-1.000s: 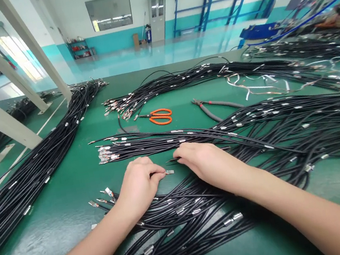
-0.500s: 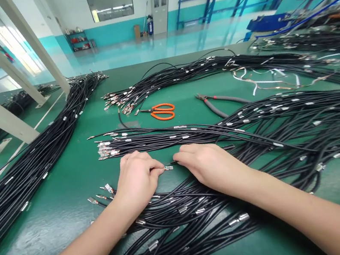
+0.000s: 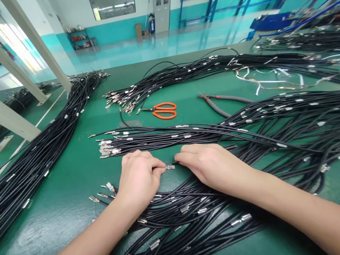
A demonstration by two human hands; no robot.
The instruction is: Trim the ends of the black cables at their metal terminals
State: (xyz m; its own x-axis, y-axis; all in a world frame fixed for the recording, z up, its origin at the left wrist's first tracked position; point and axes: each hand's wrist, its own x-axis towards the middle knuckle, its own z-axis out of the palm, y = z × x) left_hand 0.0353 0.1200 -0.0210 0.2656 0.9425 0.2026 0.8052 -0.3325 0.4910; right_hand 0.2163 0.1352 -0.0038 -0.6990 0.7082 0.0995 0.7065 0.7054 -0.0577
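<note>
Between thumb and forefinger, my left hand (image 3: 140, 173) pinches a small metal connector (image 3: 170, 167) whose silver end points right. Just to the right of it, my right hand (image 3: 206, 160) is closed in a pinch on a black cable (image 3: 232, 147); its thin tip points at the connector, a narrow gap apart. Most of that cable is hidden under the right hand. Beneath both hands lies a bundle of black cables (image 3: 182, 199) with silver sleeves and metal ends. Another bundle with metal terminals (image 3: 107, 148) lies just beyond them.
Orange-handled scissors (image 3: 164, 111) and grey-handled cutters (image 3: 214, 101) lie beyond the hands. White strips (image 3: 260, 79) sit at the right. A thick cable bundle (image 3: 60, 137) runs along the left, beside pale metal posts (image 3: 34, 37). More cables (image 3: 180, 73) stretch across the back of the green table.
The whole view has shifted slightly right. Both hands keep their pinch, and connector and cable tip stay in nearly the same place relative to each other.
</note>
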